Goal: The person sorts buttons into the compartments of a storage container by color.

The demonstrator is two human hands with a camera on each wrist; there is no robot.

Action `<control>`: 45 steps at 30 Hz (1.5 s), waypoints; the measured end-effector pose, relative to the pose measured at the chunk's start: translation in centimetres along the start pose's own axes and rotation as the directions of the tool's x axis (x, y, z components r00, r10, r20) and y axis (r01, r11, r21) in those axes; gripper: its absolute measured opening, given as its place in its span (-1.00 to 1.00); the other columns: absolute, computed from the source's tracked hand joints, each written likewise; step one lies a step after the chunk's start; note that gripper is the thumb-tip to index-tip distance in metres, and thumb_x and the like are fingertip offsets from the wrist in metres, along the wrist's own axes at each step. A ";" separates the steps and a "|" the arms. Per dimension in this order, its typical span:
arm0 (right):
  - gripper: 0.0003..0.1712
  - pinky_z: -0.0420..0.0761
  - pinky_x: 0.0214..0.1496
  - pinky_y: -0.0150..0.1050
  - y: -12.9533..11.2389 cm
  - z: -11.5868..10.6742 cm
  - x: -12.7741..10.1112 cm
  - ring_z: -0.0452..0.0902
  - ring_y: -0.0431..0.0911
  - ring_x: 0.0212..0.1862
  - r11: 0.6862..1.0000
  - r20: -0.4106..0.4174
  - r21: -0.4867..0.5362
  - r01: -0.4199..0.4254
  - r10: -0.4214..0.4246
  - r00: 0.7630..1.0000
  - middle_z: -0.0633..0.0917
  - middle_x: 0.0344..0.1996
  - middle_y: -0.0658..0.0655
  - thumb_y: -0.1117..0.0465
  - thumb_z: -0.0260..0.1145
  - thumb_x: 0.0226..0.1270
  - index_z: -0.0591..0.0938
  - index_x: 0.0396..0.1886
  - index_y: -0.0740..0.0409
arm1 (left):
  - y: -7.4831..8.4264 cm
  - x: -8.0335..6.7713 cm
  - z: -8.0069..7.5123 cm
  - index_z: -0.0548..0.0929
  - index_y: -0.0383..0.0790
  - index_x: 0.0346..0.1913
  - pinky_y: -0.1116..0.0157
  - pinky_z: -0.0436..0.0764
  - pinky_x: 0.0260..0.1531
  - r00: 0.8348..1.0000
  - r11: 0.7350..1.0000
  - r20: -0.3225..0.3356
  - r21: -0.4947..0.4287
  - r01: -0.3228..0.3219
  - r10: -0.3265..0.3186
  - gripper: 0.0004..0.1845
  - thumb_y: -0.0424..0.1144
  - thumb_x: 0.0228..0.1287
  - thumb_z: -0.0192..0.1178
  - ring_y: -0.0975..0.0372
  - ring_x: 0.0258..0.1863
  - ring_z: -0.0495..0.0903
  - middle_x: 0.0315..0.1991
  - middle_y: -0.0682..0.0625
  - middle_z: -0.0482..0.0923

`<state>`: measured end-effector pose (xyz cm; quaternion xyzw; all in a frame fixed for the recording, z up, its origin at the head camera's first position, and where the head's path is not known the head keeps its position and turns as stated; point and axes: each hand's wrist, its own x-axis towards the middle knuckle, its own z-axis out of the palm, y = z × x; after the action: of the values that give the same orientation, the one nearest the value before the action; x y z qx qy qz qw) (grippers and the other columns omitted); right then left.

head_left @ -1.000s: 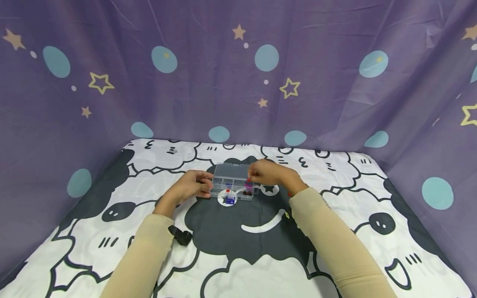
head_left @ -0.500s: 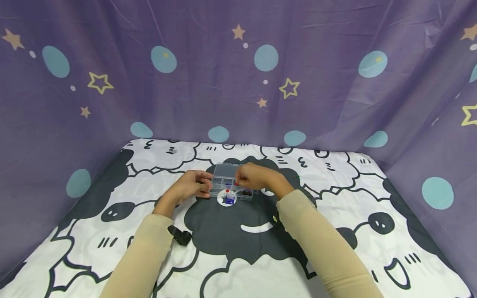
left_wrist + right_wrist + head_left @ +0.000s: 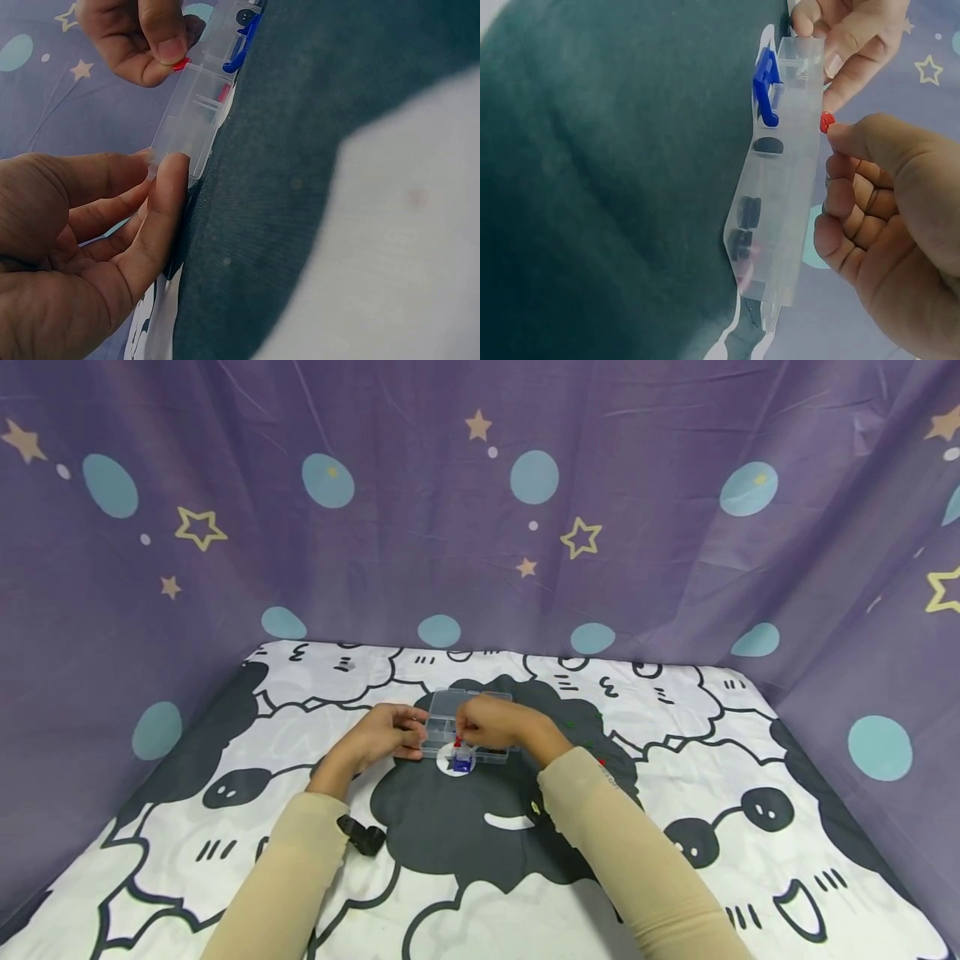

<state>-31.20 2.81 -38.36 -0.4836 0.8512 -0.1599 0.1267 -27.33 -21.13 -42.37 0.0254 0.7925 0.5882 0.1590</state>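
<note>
A clear plastic compartment box lies on the sheep-print cloth, with a blue clasp at its near side. My left hand pinches the box's left end between thumb and fingers. My right hand hovers over the box's left-middle part and pinches a small red piece at its fingertips, just above the box rim. Dark pieces lie in compartments toward the right end. The red piece also shows in the left wrist view, right by the box wall.
A small black object lies on the cloth by my left forearm. Tiny green and red bits are scattered right of the box. Purple star-print curtains close in the back and both sides.
My right hand has carried the red piece leftward, from the box's right end to its left-middle part. The left hand and the box have stayed put.
</note>
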 end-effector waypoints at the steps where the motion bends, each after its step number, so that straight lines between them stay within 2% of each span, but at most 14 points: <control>1: -0.74 0.34 -0.44 -0.40 -0.1 0.0 0.0 0.28 -0.25 -0.54 1.000 0.002 0.006 -0.002 0.002 1.000 0.47 -0.55 -0.07 0.36 0.16 0.53 0.63 -0.43 0.17 | 0.0 0.0 0.0 0.44 -0.43 0.39 0.20 0.83 -0.16 1.000 1.000 0.001 0.000 -0.001 0.001 -0.52 -0.54 0.45 0.16 0.13 -0.22 0.72 0.00 -0.27 0.55; 5: -0.80 0.48 -0.38 -0.39 -0.1 0.0 -0.1 0.40 -0.25 -0.49 1.000 -0.003 0.011 -0.016 0.016 1.000 0.57 -0.47 -0.05 0.37 0.18 0.51 0.71 -0.28 0.23 | 0.1 0.0 0.0 0.44 -0.43 0.40 0.20 0.83 -0.16 1.000 1.000 0.002 0.000 -0.002 0.002 -0.51 -0.54 0.45 0.17 0.13 -0.23 0.72 0.01 -0.27 0.55; 15: -0.85 0.60 -0.34 -0.37 0.4 -0.5 -1.2 0.49 -0.23 -0.42 0.998 -0.053 0.045 -0.052 0.054 0.997 0.66 -0.41 -0.04 0.32 0.24 0.52 0.72 -0.24 0.21 | 0.2 -0.3 0.1 0.46 -0.42 0.39 0.20 0.83 -0.16 1.000 1.000 -0.006 -0.004 -0.001 0.001 -0.52 -0.55 0.44 0.17 0.13 -0.23 0.72 -0.01 -0.26 0.56; 21: -0.86 0.64 -0.33 -0.36 1.3 -1.1 -2.7 0.51 -0.23 -0.44 0.995 -0.076 0.086 -0.049 0.055 0.996 0.69 -0.35 0.00 0.32 0.23 0.55 0.71 -0.14 0.24 | 0.3 -0.5 0.1 0.46 -0.43 0.39 0.20 0.83 -0.16 1.000 1.000 -0.002 -0.006 -0.001 0.001 -0.51 -0.56 0.43 0.17 0.14 -0.23 0.71 -0.04 -0.24 0.56; 25: -0.84 0.68 -0.27 -0.32 1.7 -1.6 -3.5 0.57 -0.22 -0.38 0.994 -0.075 0.095 -0.046 0.054 0.996 0.72 -0.30 0.05 0.32 0.22 0.55 0.70 -0.09 0.27 | 0.3 -0.5 0.0 0.46 -0.43 0.39 0.20 0.83 -0.16 1.000 1.000 0.001 -0.009 -0.005 0.005 -0.51 -0.56 0.43 0.17 0.14 -0.24 0.71 -0.03 -0.25 0.56; 30: -0.85 0.69 -0.21 -0.28 2.6 -1.9 -4.4 0.61 -0.23 -0.31 0.994 -0.070 0.096 -0.042 0.049 0.996 0.75 -0.25 0.14 0.30 0.23 0.55 0.70 -0.11 0.28 | 0.2 -0.5 -0.1 0.45 -0.43 0.39 0.20 0.83 -0.15 1.000 1.000 0.001 -0.008 -0.004 0.004 -0.50 -0.55 0.43 0.18 0.14 -0.23 0.72 -0.02 -0.26 0.56; 34: -0.85 0.67 -0.25 -0.27 3.3 -2.1 -5.5 0.59 -0.22 -0.34 0.993 -0.076 0.105 -0.048 0.056 0.996 0.76 -0.26 0.17 0.29 0.25 0.55 0.70 -0.12 0.29 | 0.1 -0.5 -0.1 0.45 -0.43 0.40 0.20 0.83 -0.14 1.000 1.000 0.003 -0.007 -0.003 0.003 -0.50 -0.54 0.44 0.18 0.12 -0.21 0.72 -0.01 -0.26 0.55; 40: -0.83 0.68 -0.23 -0.25 4.3 -2.3 -7.5 0.59 -0.20 -0.32 0.985 -0.066 0.141 -0.098 0.109 0.992 0.76 -0.22 0.18 0.28 0.25 0.56 0.71 -0.08 0.28 | 0.1 -0.3 -0.1 0.45 -0.42 0.40 0.20 0.83 -0.14 1.000 1.000 0.002 -0.004 -0.003 0.003 -0.50 -0.54 0.44 0.18 0.11 -0.20 0.72 0.00 -0.26 0.55; 45: -0.86 0.69 -0.22 -0.26 5.2 -2.3 -9.4 0.61 -0.22 -0.28 0.986 -0.080 0.112 -0.127 0.136 0.987 0.75 -0.24 0.08 0.31 0.29 0.51 0.71 -0.09 0.27 | 0.0 -0.2 0.0 0.45 -0.42 0.40 0.20 0.83 -0.13 1.000 1.000 0.002 -0.006 -0.002 0.002 -0.50 -0.54 0.44 0.18 0.11 -0.20 0.72 0.00 -0.26 0.55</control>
<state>-31.43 13.81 -37.79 -0.4114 0.8763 -0.2173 0.1252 -27.19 -21.20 -42.30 0.0263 0.7906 0.5906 0.1593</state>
